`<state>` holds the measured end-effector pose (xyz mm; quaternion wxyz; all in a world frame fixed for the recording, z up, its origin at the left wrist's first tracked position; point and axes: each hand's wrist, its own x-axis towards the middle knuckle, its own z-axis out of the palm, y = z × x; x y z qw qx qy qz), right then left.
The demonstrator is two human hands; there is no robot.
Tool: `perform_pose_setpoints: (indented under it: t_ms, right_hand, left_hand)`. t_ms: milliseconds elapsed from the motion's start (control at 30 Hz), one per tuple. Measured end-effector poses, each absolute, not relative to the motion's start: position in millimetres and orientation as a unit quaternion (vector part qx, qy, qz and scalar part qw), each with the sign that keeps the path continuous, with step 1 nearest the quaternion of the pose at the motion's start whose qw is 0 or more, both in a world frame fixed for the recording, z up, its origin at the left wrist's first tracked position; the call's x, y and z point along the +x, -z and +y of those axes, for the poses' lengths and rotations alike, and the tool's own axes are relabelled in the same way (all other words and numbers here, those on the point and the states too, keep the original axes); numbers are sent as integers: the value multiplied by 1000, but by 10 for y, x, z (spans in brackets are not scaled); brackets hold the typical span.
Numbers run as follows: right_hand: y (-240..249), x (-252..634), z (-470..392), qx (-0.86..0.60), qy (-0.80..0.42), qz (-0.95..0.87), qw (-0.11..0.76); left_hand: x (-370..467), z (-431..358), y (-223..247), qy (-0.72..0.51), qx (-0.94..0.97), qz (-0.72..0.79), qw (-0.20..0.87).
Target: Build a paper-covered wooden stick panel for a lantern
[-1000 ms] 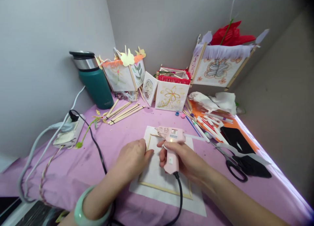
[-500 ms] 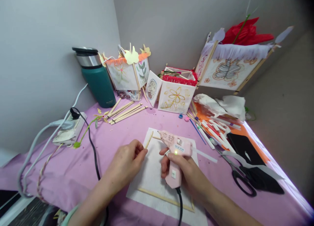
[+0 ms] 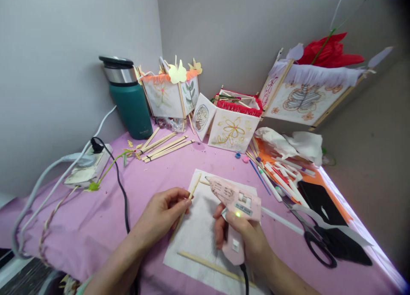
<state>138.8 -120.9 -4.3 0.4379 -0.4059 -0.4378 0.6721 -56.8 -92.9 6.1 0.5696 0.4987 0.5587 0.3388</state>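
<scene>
A white sheet (image 3: 198,226) lies on the purple cloth, with a wooden stick (image 3: 213,267) across its near part. My left hand (image 3: 166,214) pinches another wooden stick (image 3: 195,186) along the sheet's left edge. My right hand (image 3: 243,235) is wrapped round the handle of a pink glue gun (image 3: 235,199), whose light glows. The gun's nozzle points up and left, close to the far end of the held stick. A short piece of stick shows beside the nozzle; the gun and my right hand hide part of the sheet.
Behind stand a green bottle (image 3: 131,109), decorated paper boxes (image 3: 235,130) and loose sticks (image 3: 168,147). A power strip (image 3: 89,167) with cables is at left. Markers (image 3: 285,179), black scissors (image 3: 317,243) and a black phone (image 3: 320,201) lie at right.
The glue gun and my right hand have moved slightly right and nearer. The left stick is now tilted along the sheet's edge, its lower end showing below my left hand. The view has shifted a little.
</scene>
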Motion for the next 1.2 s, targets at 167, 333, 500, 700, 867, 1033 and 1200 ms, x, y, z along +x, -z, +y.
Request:
perform_pose_setpoints:
  t_ms: [167,333,500,700,867,1033,1200]
  right_hand:
    - [38,1383,-1183,-404,-671,-442,437]
    - [35,1371,-1179,-416,-673,-439,427]
    - [14,1362,-1196,-426,-661,-445,427]
    - [6,1372,-1200,-429,-651,-460,425]
    - [16,1380,-1195,-428,-652,-459,425]
    - [16,1383,-1198,-435,-654,-460,415]
    - [12,1382,-1199,-440,-642,-468,420]
  left_hand:
    - [-568,-940,-75,-339,501,561,565]
    - [-564,-938,-83,-339,517,551,561]
    - [-565,-956,-79,-337,518,549,562]
    - [-579,-964,-77,-340,525,545,559]
    - [-571,-960,-97,-343,525,546,556]
    - [-564,-952,-97,-338,522,554,554]
    - [-567,-956,-106,-340,525,551,552]
